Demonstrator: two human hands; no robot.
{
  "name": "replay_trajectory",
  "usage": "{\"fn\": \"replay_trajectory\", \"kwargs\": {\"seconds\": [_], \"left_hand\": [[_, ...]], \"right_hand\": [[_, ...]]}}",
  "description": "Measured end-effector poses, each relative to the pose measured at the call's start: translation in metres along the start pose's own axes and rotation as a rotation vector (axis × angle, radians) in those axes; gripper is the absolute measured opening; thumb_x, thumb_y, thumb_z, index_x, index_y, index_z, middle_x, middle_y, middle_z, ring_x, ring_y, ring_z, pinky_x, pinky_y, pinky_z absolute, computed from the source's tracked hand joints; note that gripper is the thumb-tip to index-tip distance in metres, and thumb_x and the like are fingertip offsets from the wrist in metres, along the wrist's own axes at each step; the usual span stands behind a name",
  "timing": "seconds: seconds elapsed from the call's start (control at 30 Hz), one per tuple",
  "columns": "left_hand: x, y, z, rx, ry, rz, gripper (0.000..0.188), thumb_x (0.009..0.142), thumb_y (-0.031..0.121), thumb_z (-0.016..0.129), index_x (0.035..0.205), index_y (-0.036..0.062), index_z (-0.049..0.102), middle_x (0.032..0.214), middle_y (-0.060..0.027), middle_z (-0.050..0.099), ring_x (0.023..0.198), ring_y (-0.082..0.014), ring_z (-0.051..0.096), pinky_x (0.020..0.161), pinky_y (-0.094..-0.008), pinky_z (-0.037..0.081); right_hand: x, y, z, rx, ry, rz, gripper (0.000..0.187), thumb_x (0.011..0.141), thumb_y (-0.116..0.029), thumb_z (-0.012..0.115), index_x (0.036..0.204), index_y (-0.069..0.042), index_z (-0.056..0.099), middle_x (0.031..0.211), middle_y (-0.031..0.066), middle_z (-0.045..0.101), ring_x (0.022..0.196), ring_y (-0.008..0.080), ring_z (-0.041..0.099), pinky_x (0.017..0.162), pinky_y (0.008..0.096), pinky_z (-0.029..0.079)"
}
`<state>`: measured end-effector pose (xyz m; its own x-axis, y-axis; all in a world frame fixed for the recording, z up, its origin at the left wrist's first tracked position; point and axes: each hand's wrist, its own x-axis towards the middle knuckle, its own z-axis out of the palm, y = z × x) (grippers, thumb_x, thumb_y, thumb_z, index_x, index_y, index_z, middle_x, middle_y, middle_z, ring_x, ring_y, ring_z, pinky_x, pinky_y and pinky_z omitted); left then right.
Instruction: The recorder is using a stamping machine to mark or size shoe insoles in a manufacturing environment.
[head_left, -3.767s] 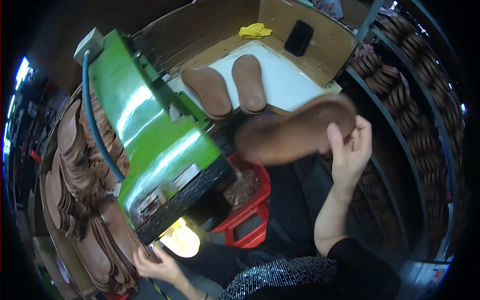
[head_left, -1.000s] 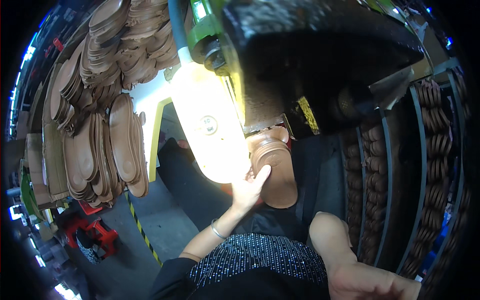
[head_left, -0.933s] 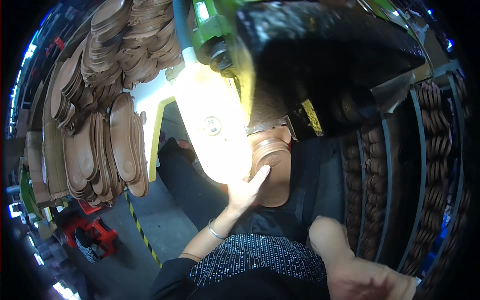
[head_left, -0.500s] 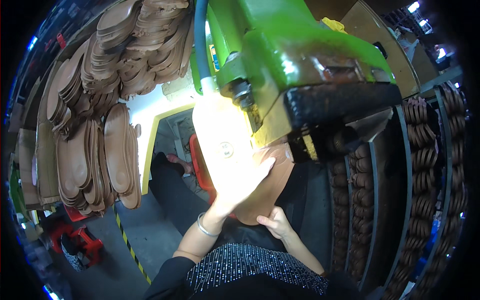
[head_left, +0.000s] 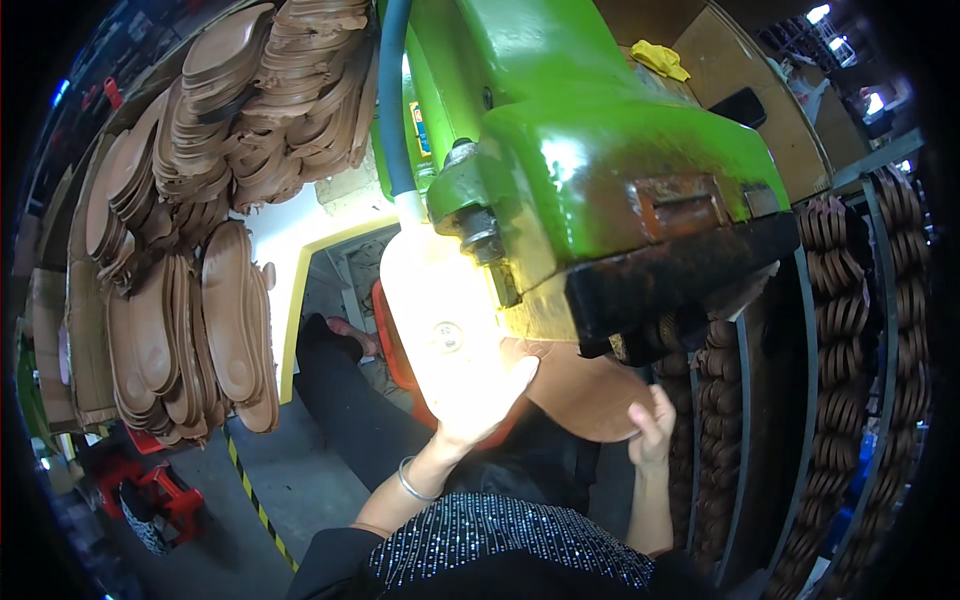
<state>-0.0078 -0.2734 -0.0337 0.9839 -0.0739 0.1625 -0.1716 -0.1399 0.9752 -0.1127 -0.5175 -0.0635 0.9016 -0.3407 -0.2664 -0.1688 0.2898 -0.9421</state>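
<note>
A brown shoe sole (head_left: 590,395) lies tilted below the head of a green machine (head_left: 600,150), its upper edge hidden behind the machine's black lower part. My right hand (head_left: 652,425) pinches the sole's rounded right end between thumb and fingers. At the other end is my left hand (head_left: 485,415), with the thumb along the sole's edge. Strong glare washes out most of that hand, and its fingers are hard to make out. A bright lamp (head_left: 440,300) on a blue-grey stem hangs just above it.
Stacked brown soles (head_left: 235,320) with ragged edges fill the left side. Racks of soles (head_left: 840,330) stand at the right. A red bin (head_left: 390,345) sits below the lamp, and a red stool (head_left: 165,495) is on the floor. A yellow cloth (head_left: 660,60) lies in a carton behind the machine.
The sole has turned, its free end swinging from near my body out to the right. My right hand has moved right and up with it; my left hand has shifted slightly down.
</note>
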Motion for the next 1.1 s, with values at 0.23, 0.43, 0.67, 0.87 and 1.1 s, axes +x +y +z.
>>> {"fn": "replay_trajectory", "kwargs": {"seconds": [0.23,0.43,0.67,0.87,1.1], "left_hand": [[-0.003,-0.007,0.007,-0.084,0.004,-0.069,0.028,0.079,0.001,0.067,0.105,-0.0022,0.057,0.092,-0.0048,0.062,0.08,-0.0099,0.058,0.072,-0.0225,0.049],[0.002,0.002,-0.006,0.005,-0.027,-0.011,0.025,0.081,0.004,0.066,0.104,-0.0016,0.058,0.092,-0.0044,0.062,0.081,-0.0117,0.058,0.075,-0.0248,0.048],[0.006,0.011,-0.05,-0.206,0.022,-0.011,0.027,0.078,0.01,0.062,0.101,-0.0043,0.06,0.089,-0.0098,0.065,0.079,-0.0176,0.062,0.074,-0.0304,0.05],[0.001,0.014,-0.103,-0.252,-0.04,-0.105,0.031,0.074,-0.001,0.069,0.102,-0.0072,0.058,0.095,-0.0106,0.064,0.088,-0.0143,0.06,0.081,-0.026,0.047],[-0.027,0.0,-0.141,-0.261,0.075,-0.278,0.034,0.072,0.0,0.067,0.104,-0.0053,0.057,0.094,-0.0084,0.064,0.085,-0.0121,0.06,0.078,-0.0239,0.047]], "right_hand": [[0.065,-0.067,0.012,-0.082,0.044,-0.279,0.028,0.079,-0.009,0.061,0.103,0.005,0.053,0.095,0.0095,0.061,0.087,0.0134,0.057,0.081,0.0243,0.044],[0.101,-0.111,0.047,-0.064,-0.026,-0.309,0.029,0.079,-0.005,0.061,0.104,0.006,0.055,0.095,0.0093,0.062,0.086,0.0121,0.058,0.081,0.0227,0.044],[0.136,-0.095,0.064,-0.065,-0.261,-0.261,0.031,0.078,0.0,0.055,0.108,0.004,0.053,0.098,0.0078,0.062,0.087,0.0136,0.06,0.081,0.0252,0.046],[0.116,-0.055,0.094,0.381,-0.32,-0.191,0.044,0.084,0.0,0.05,0.127,-0.004,0.041,0.118,0.0101,0.054,0.108,0.0229,0.054,0.094,0.0346,0.043],[0.09,-0.003,0.102,0.226,-0.307,-0.178,0.05,0.082,0.001,0.056,0.129,0.001,0.041,0.126,0.0095,0.048,0.116,0.0208,0.048,0.099,0.0335,0.037]]}}
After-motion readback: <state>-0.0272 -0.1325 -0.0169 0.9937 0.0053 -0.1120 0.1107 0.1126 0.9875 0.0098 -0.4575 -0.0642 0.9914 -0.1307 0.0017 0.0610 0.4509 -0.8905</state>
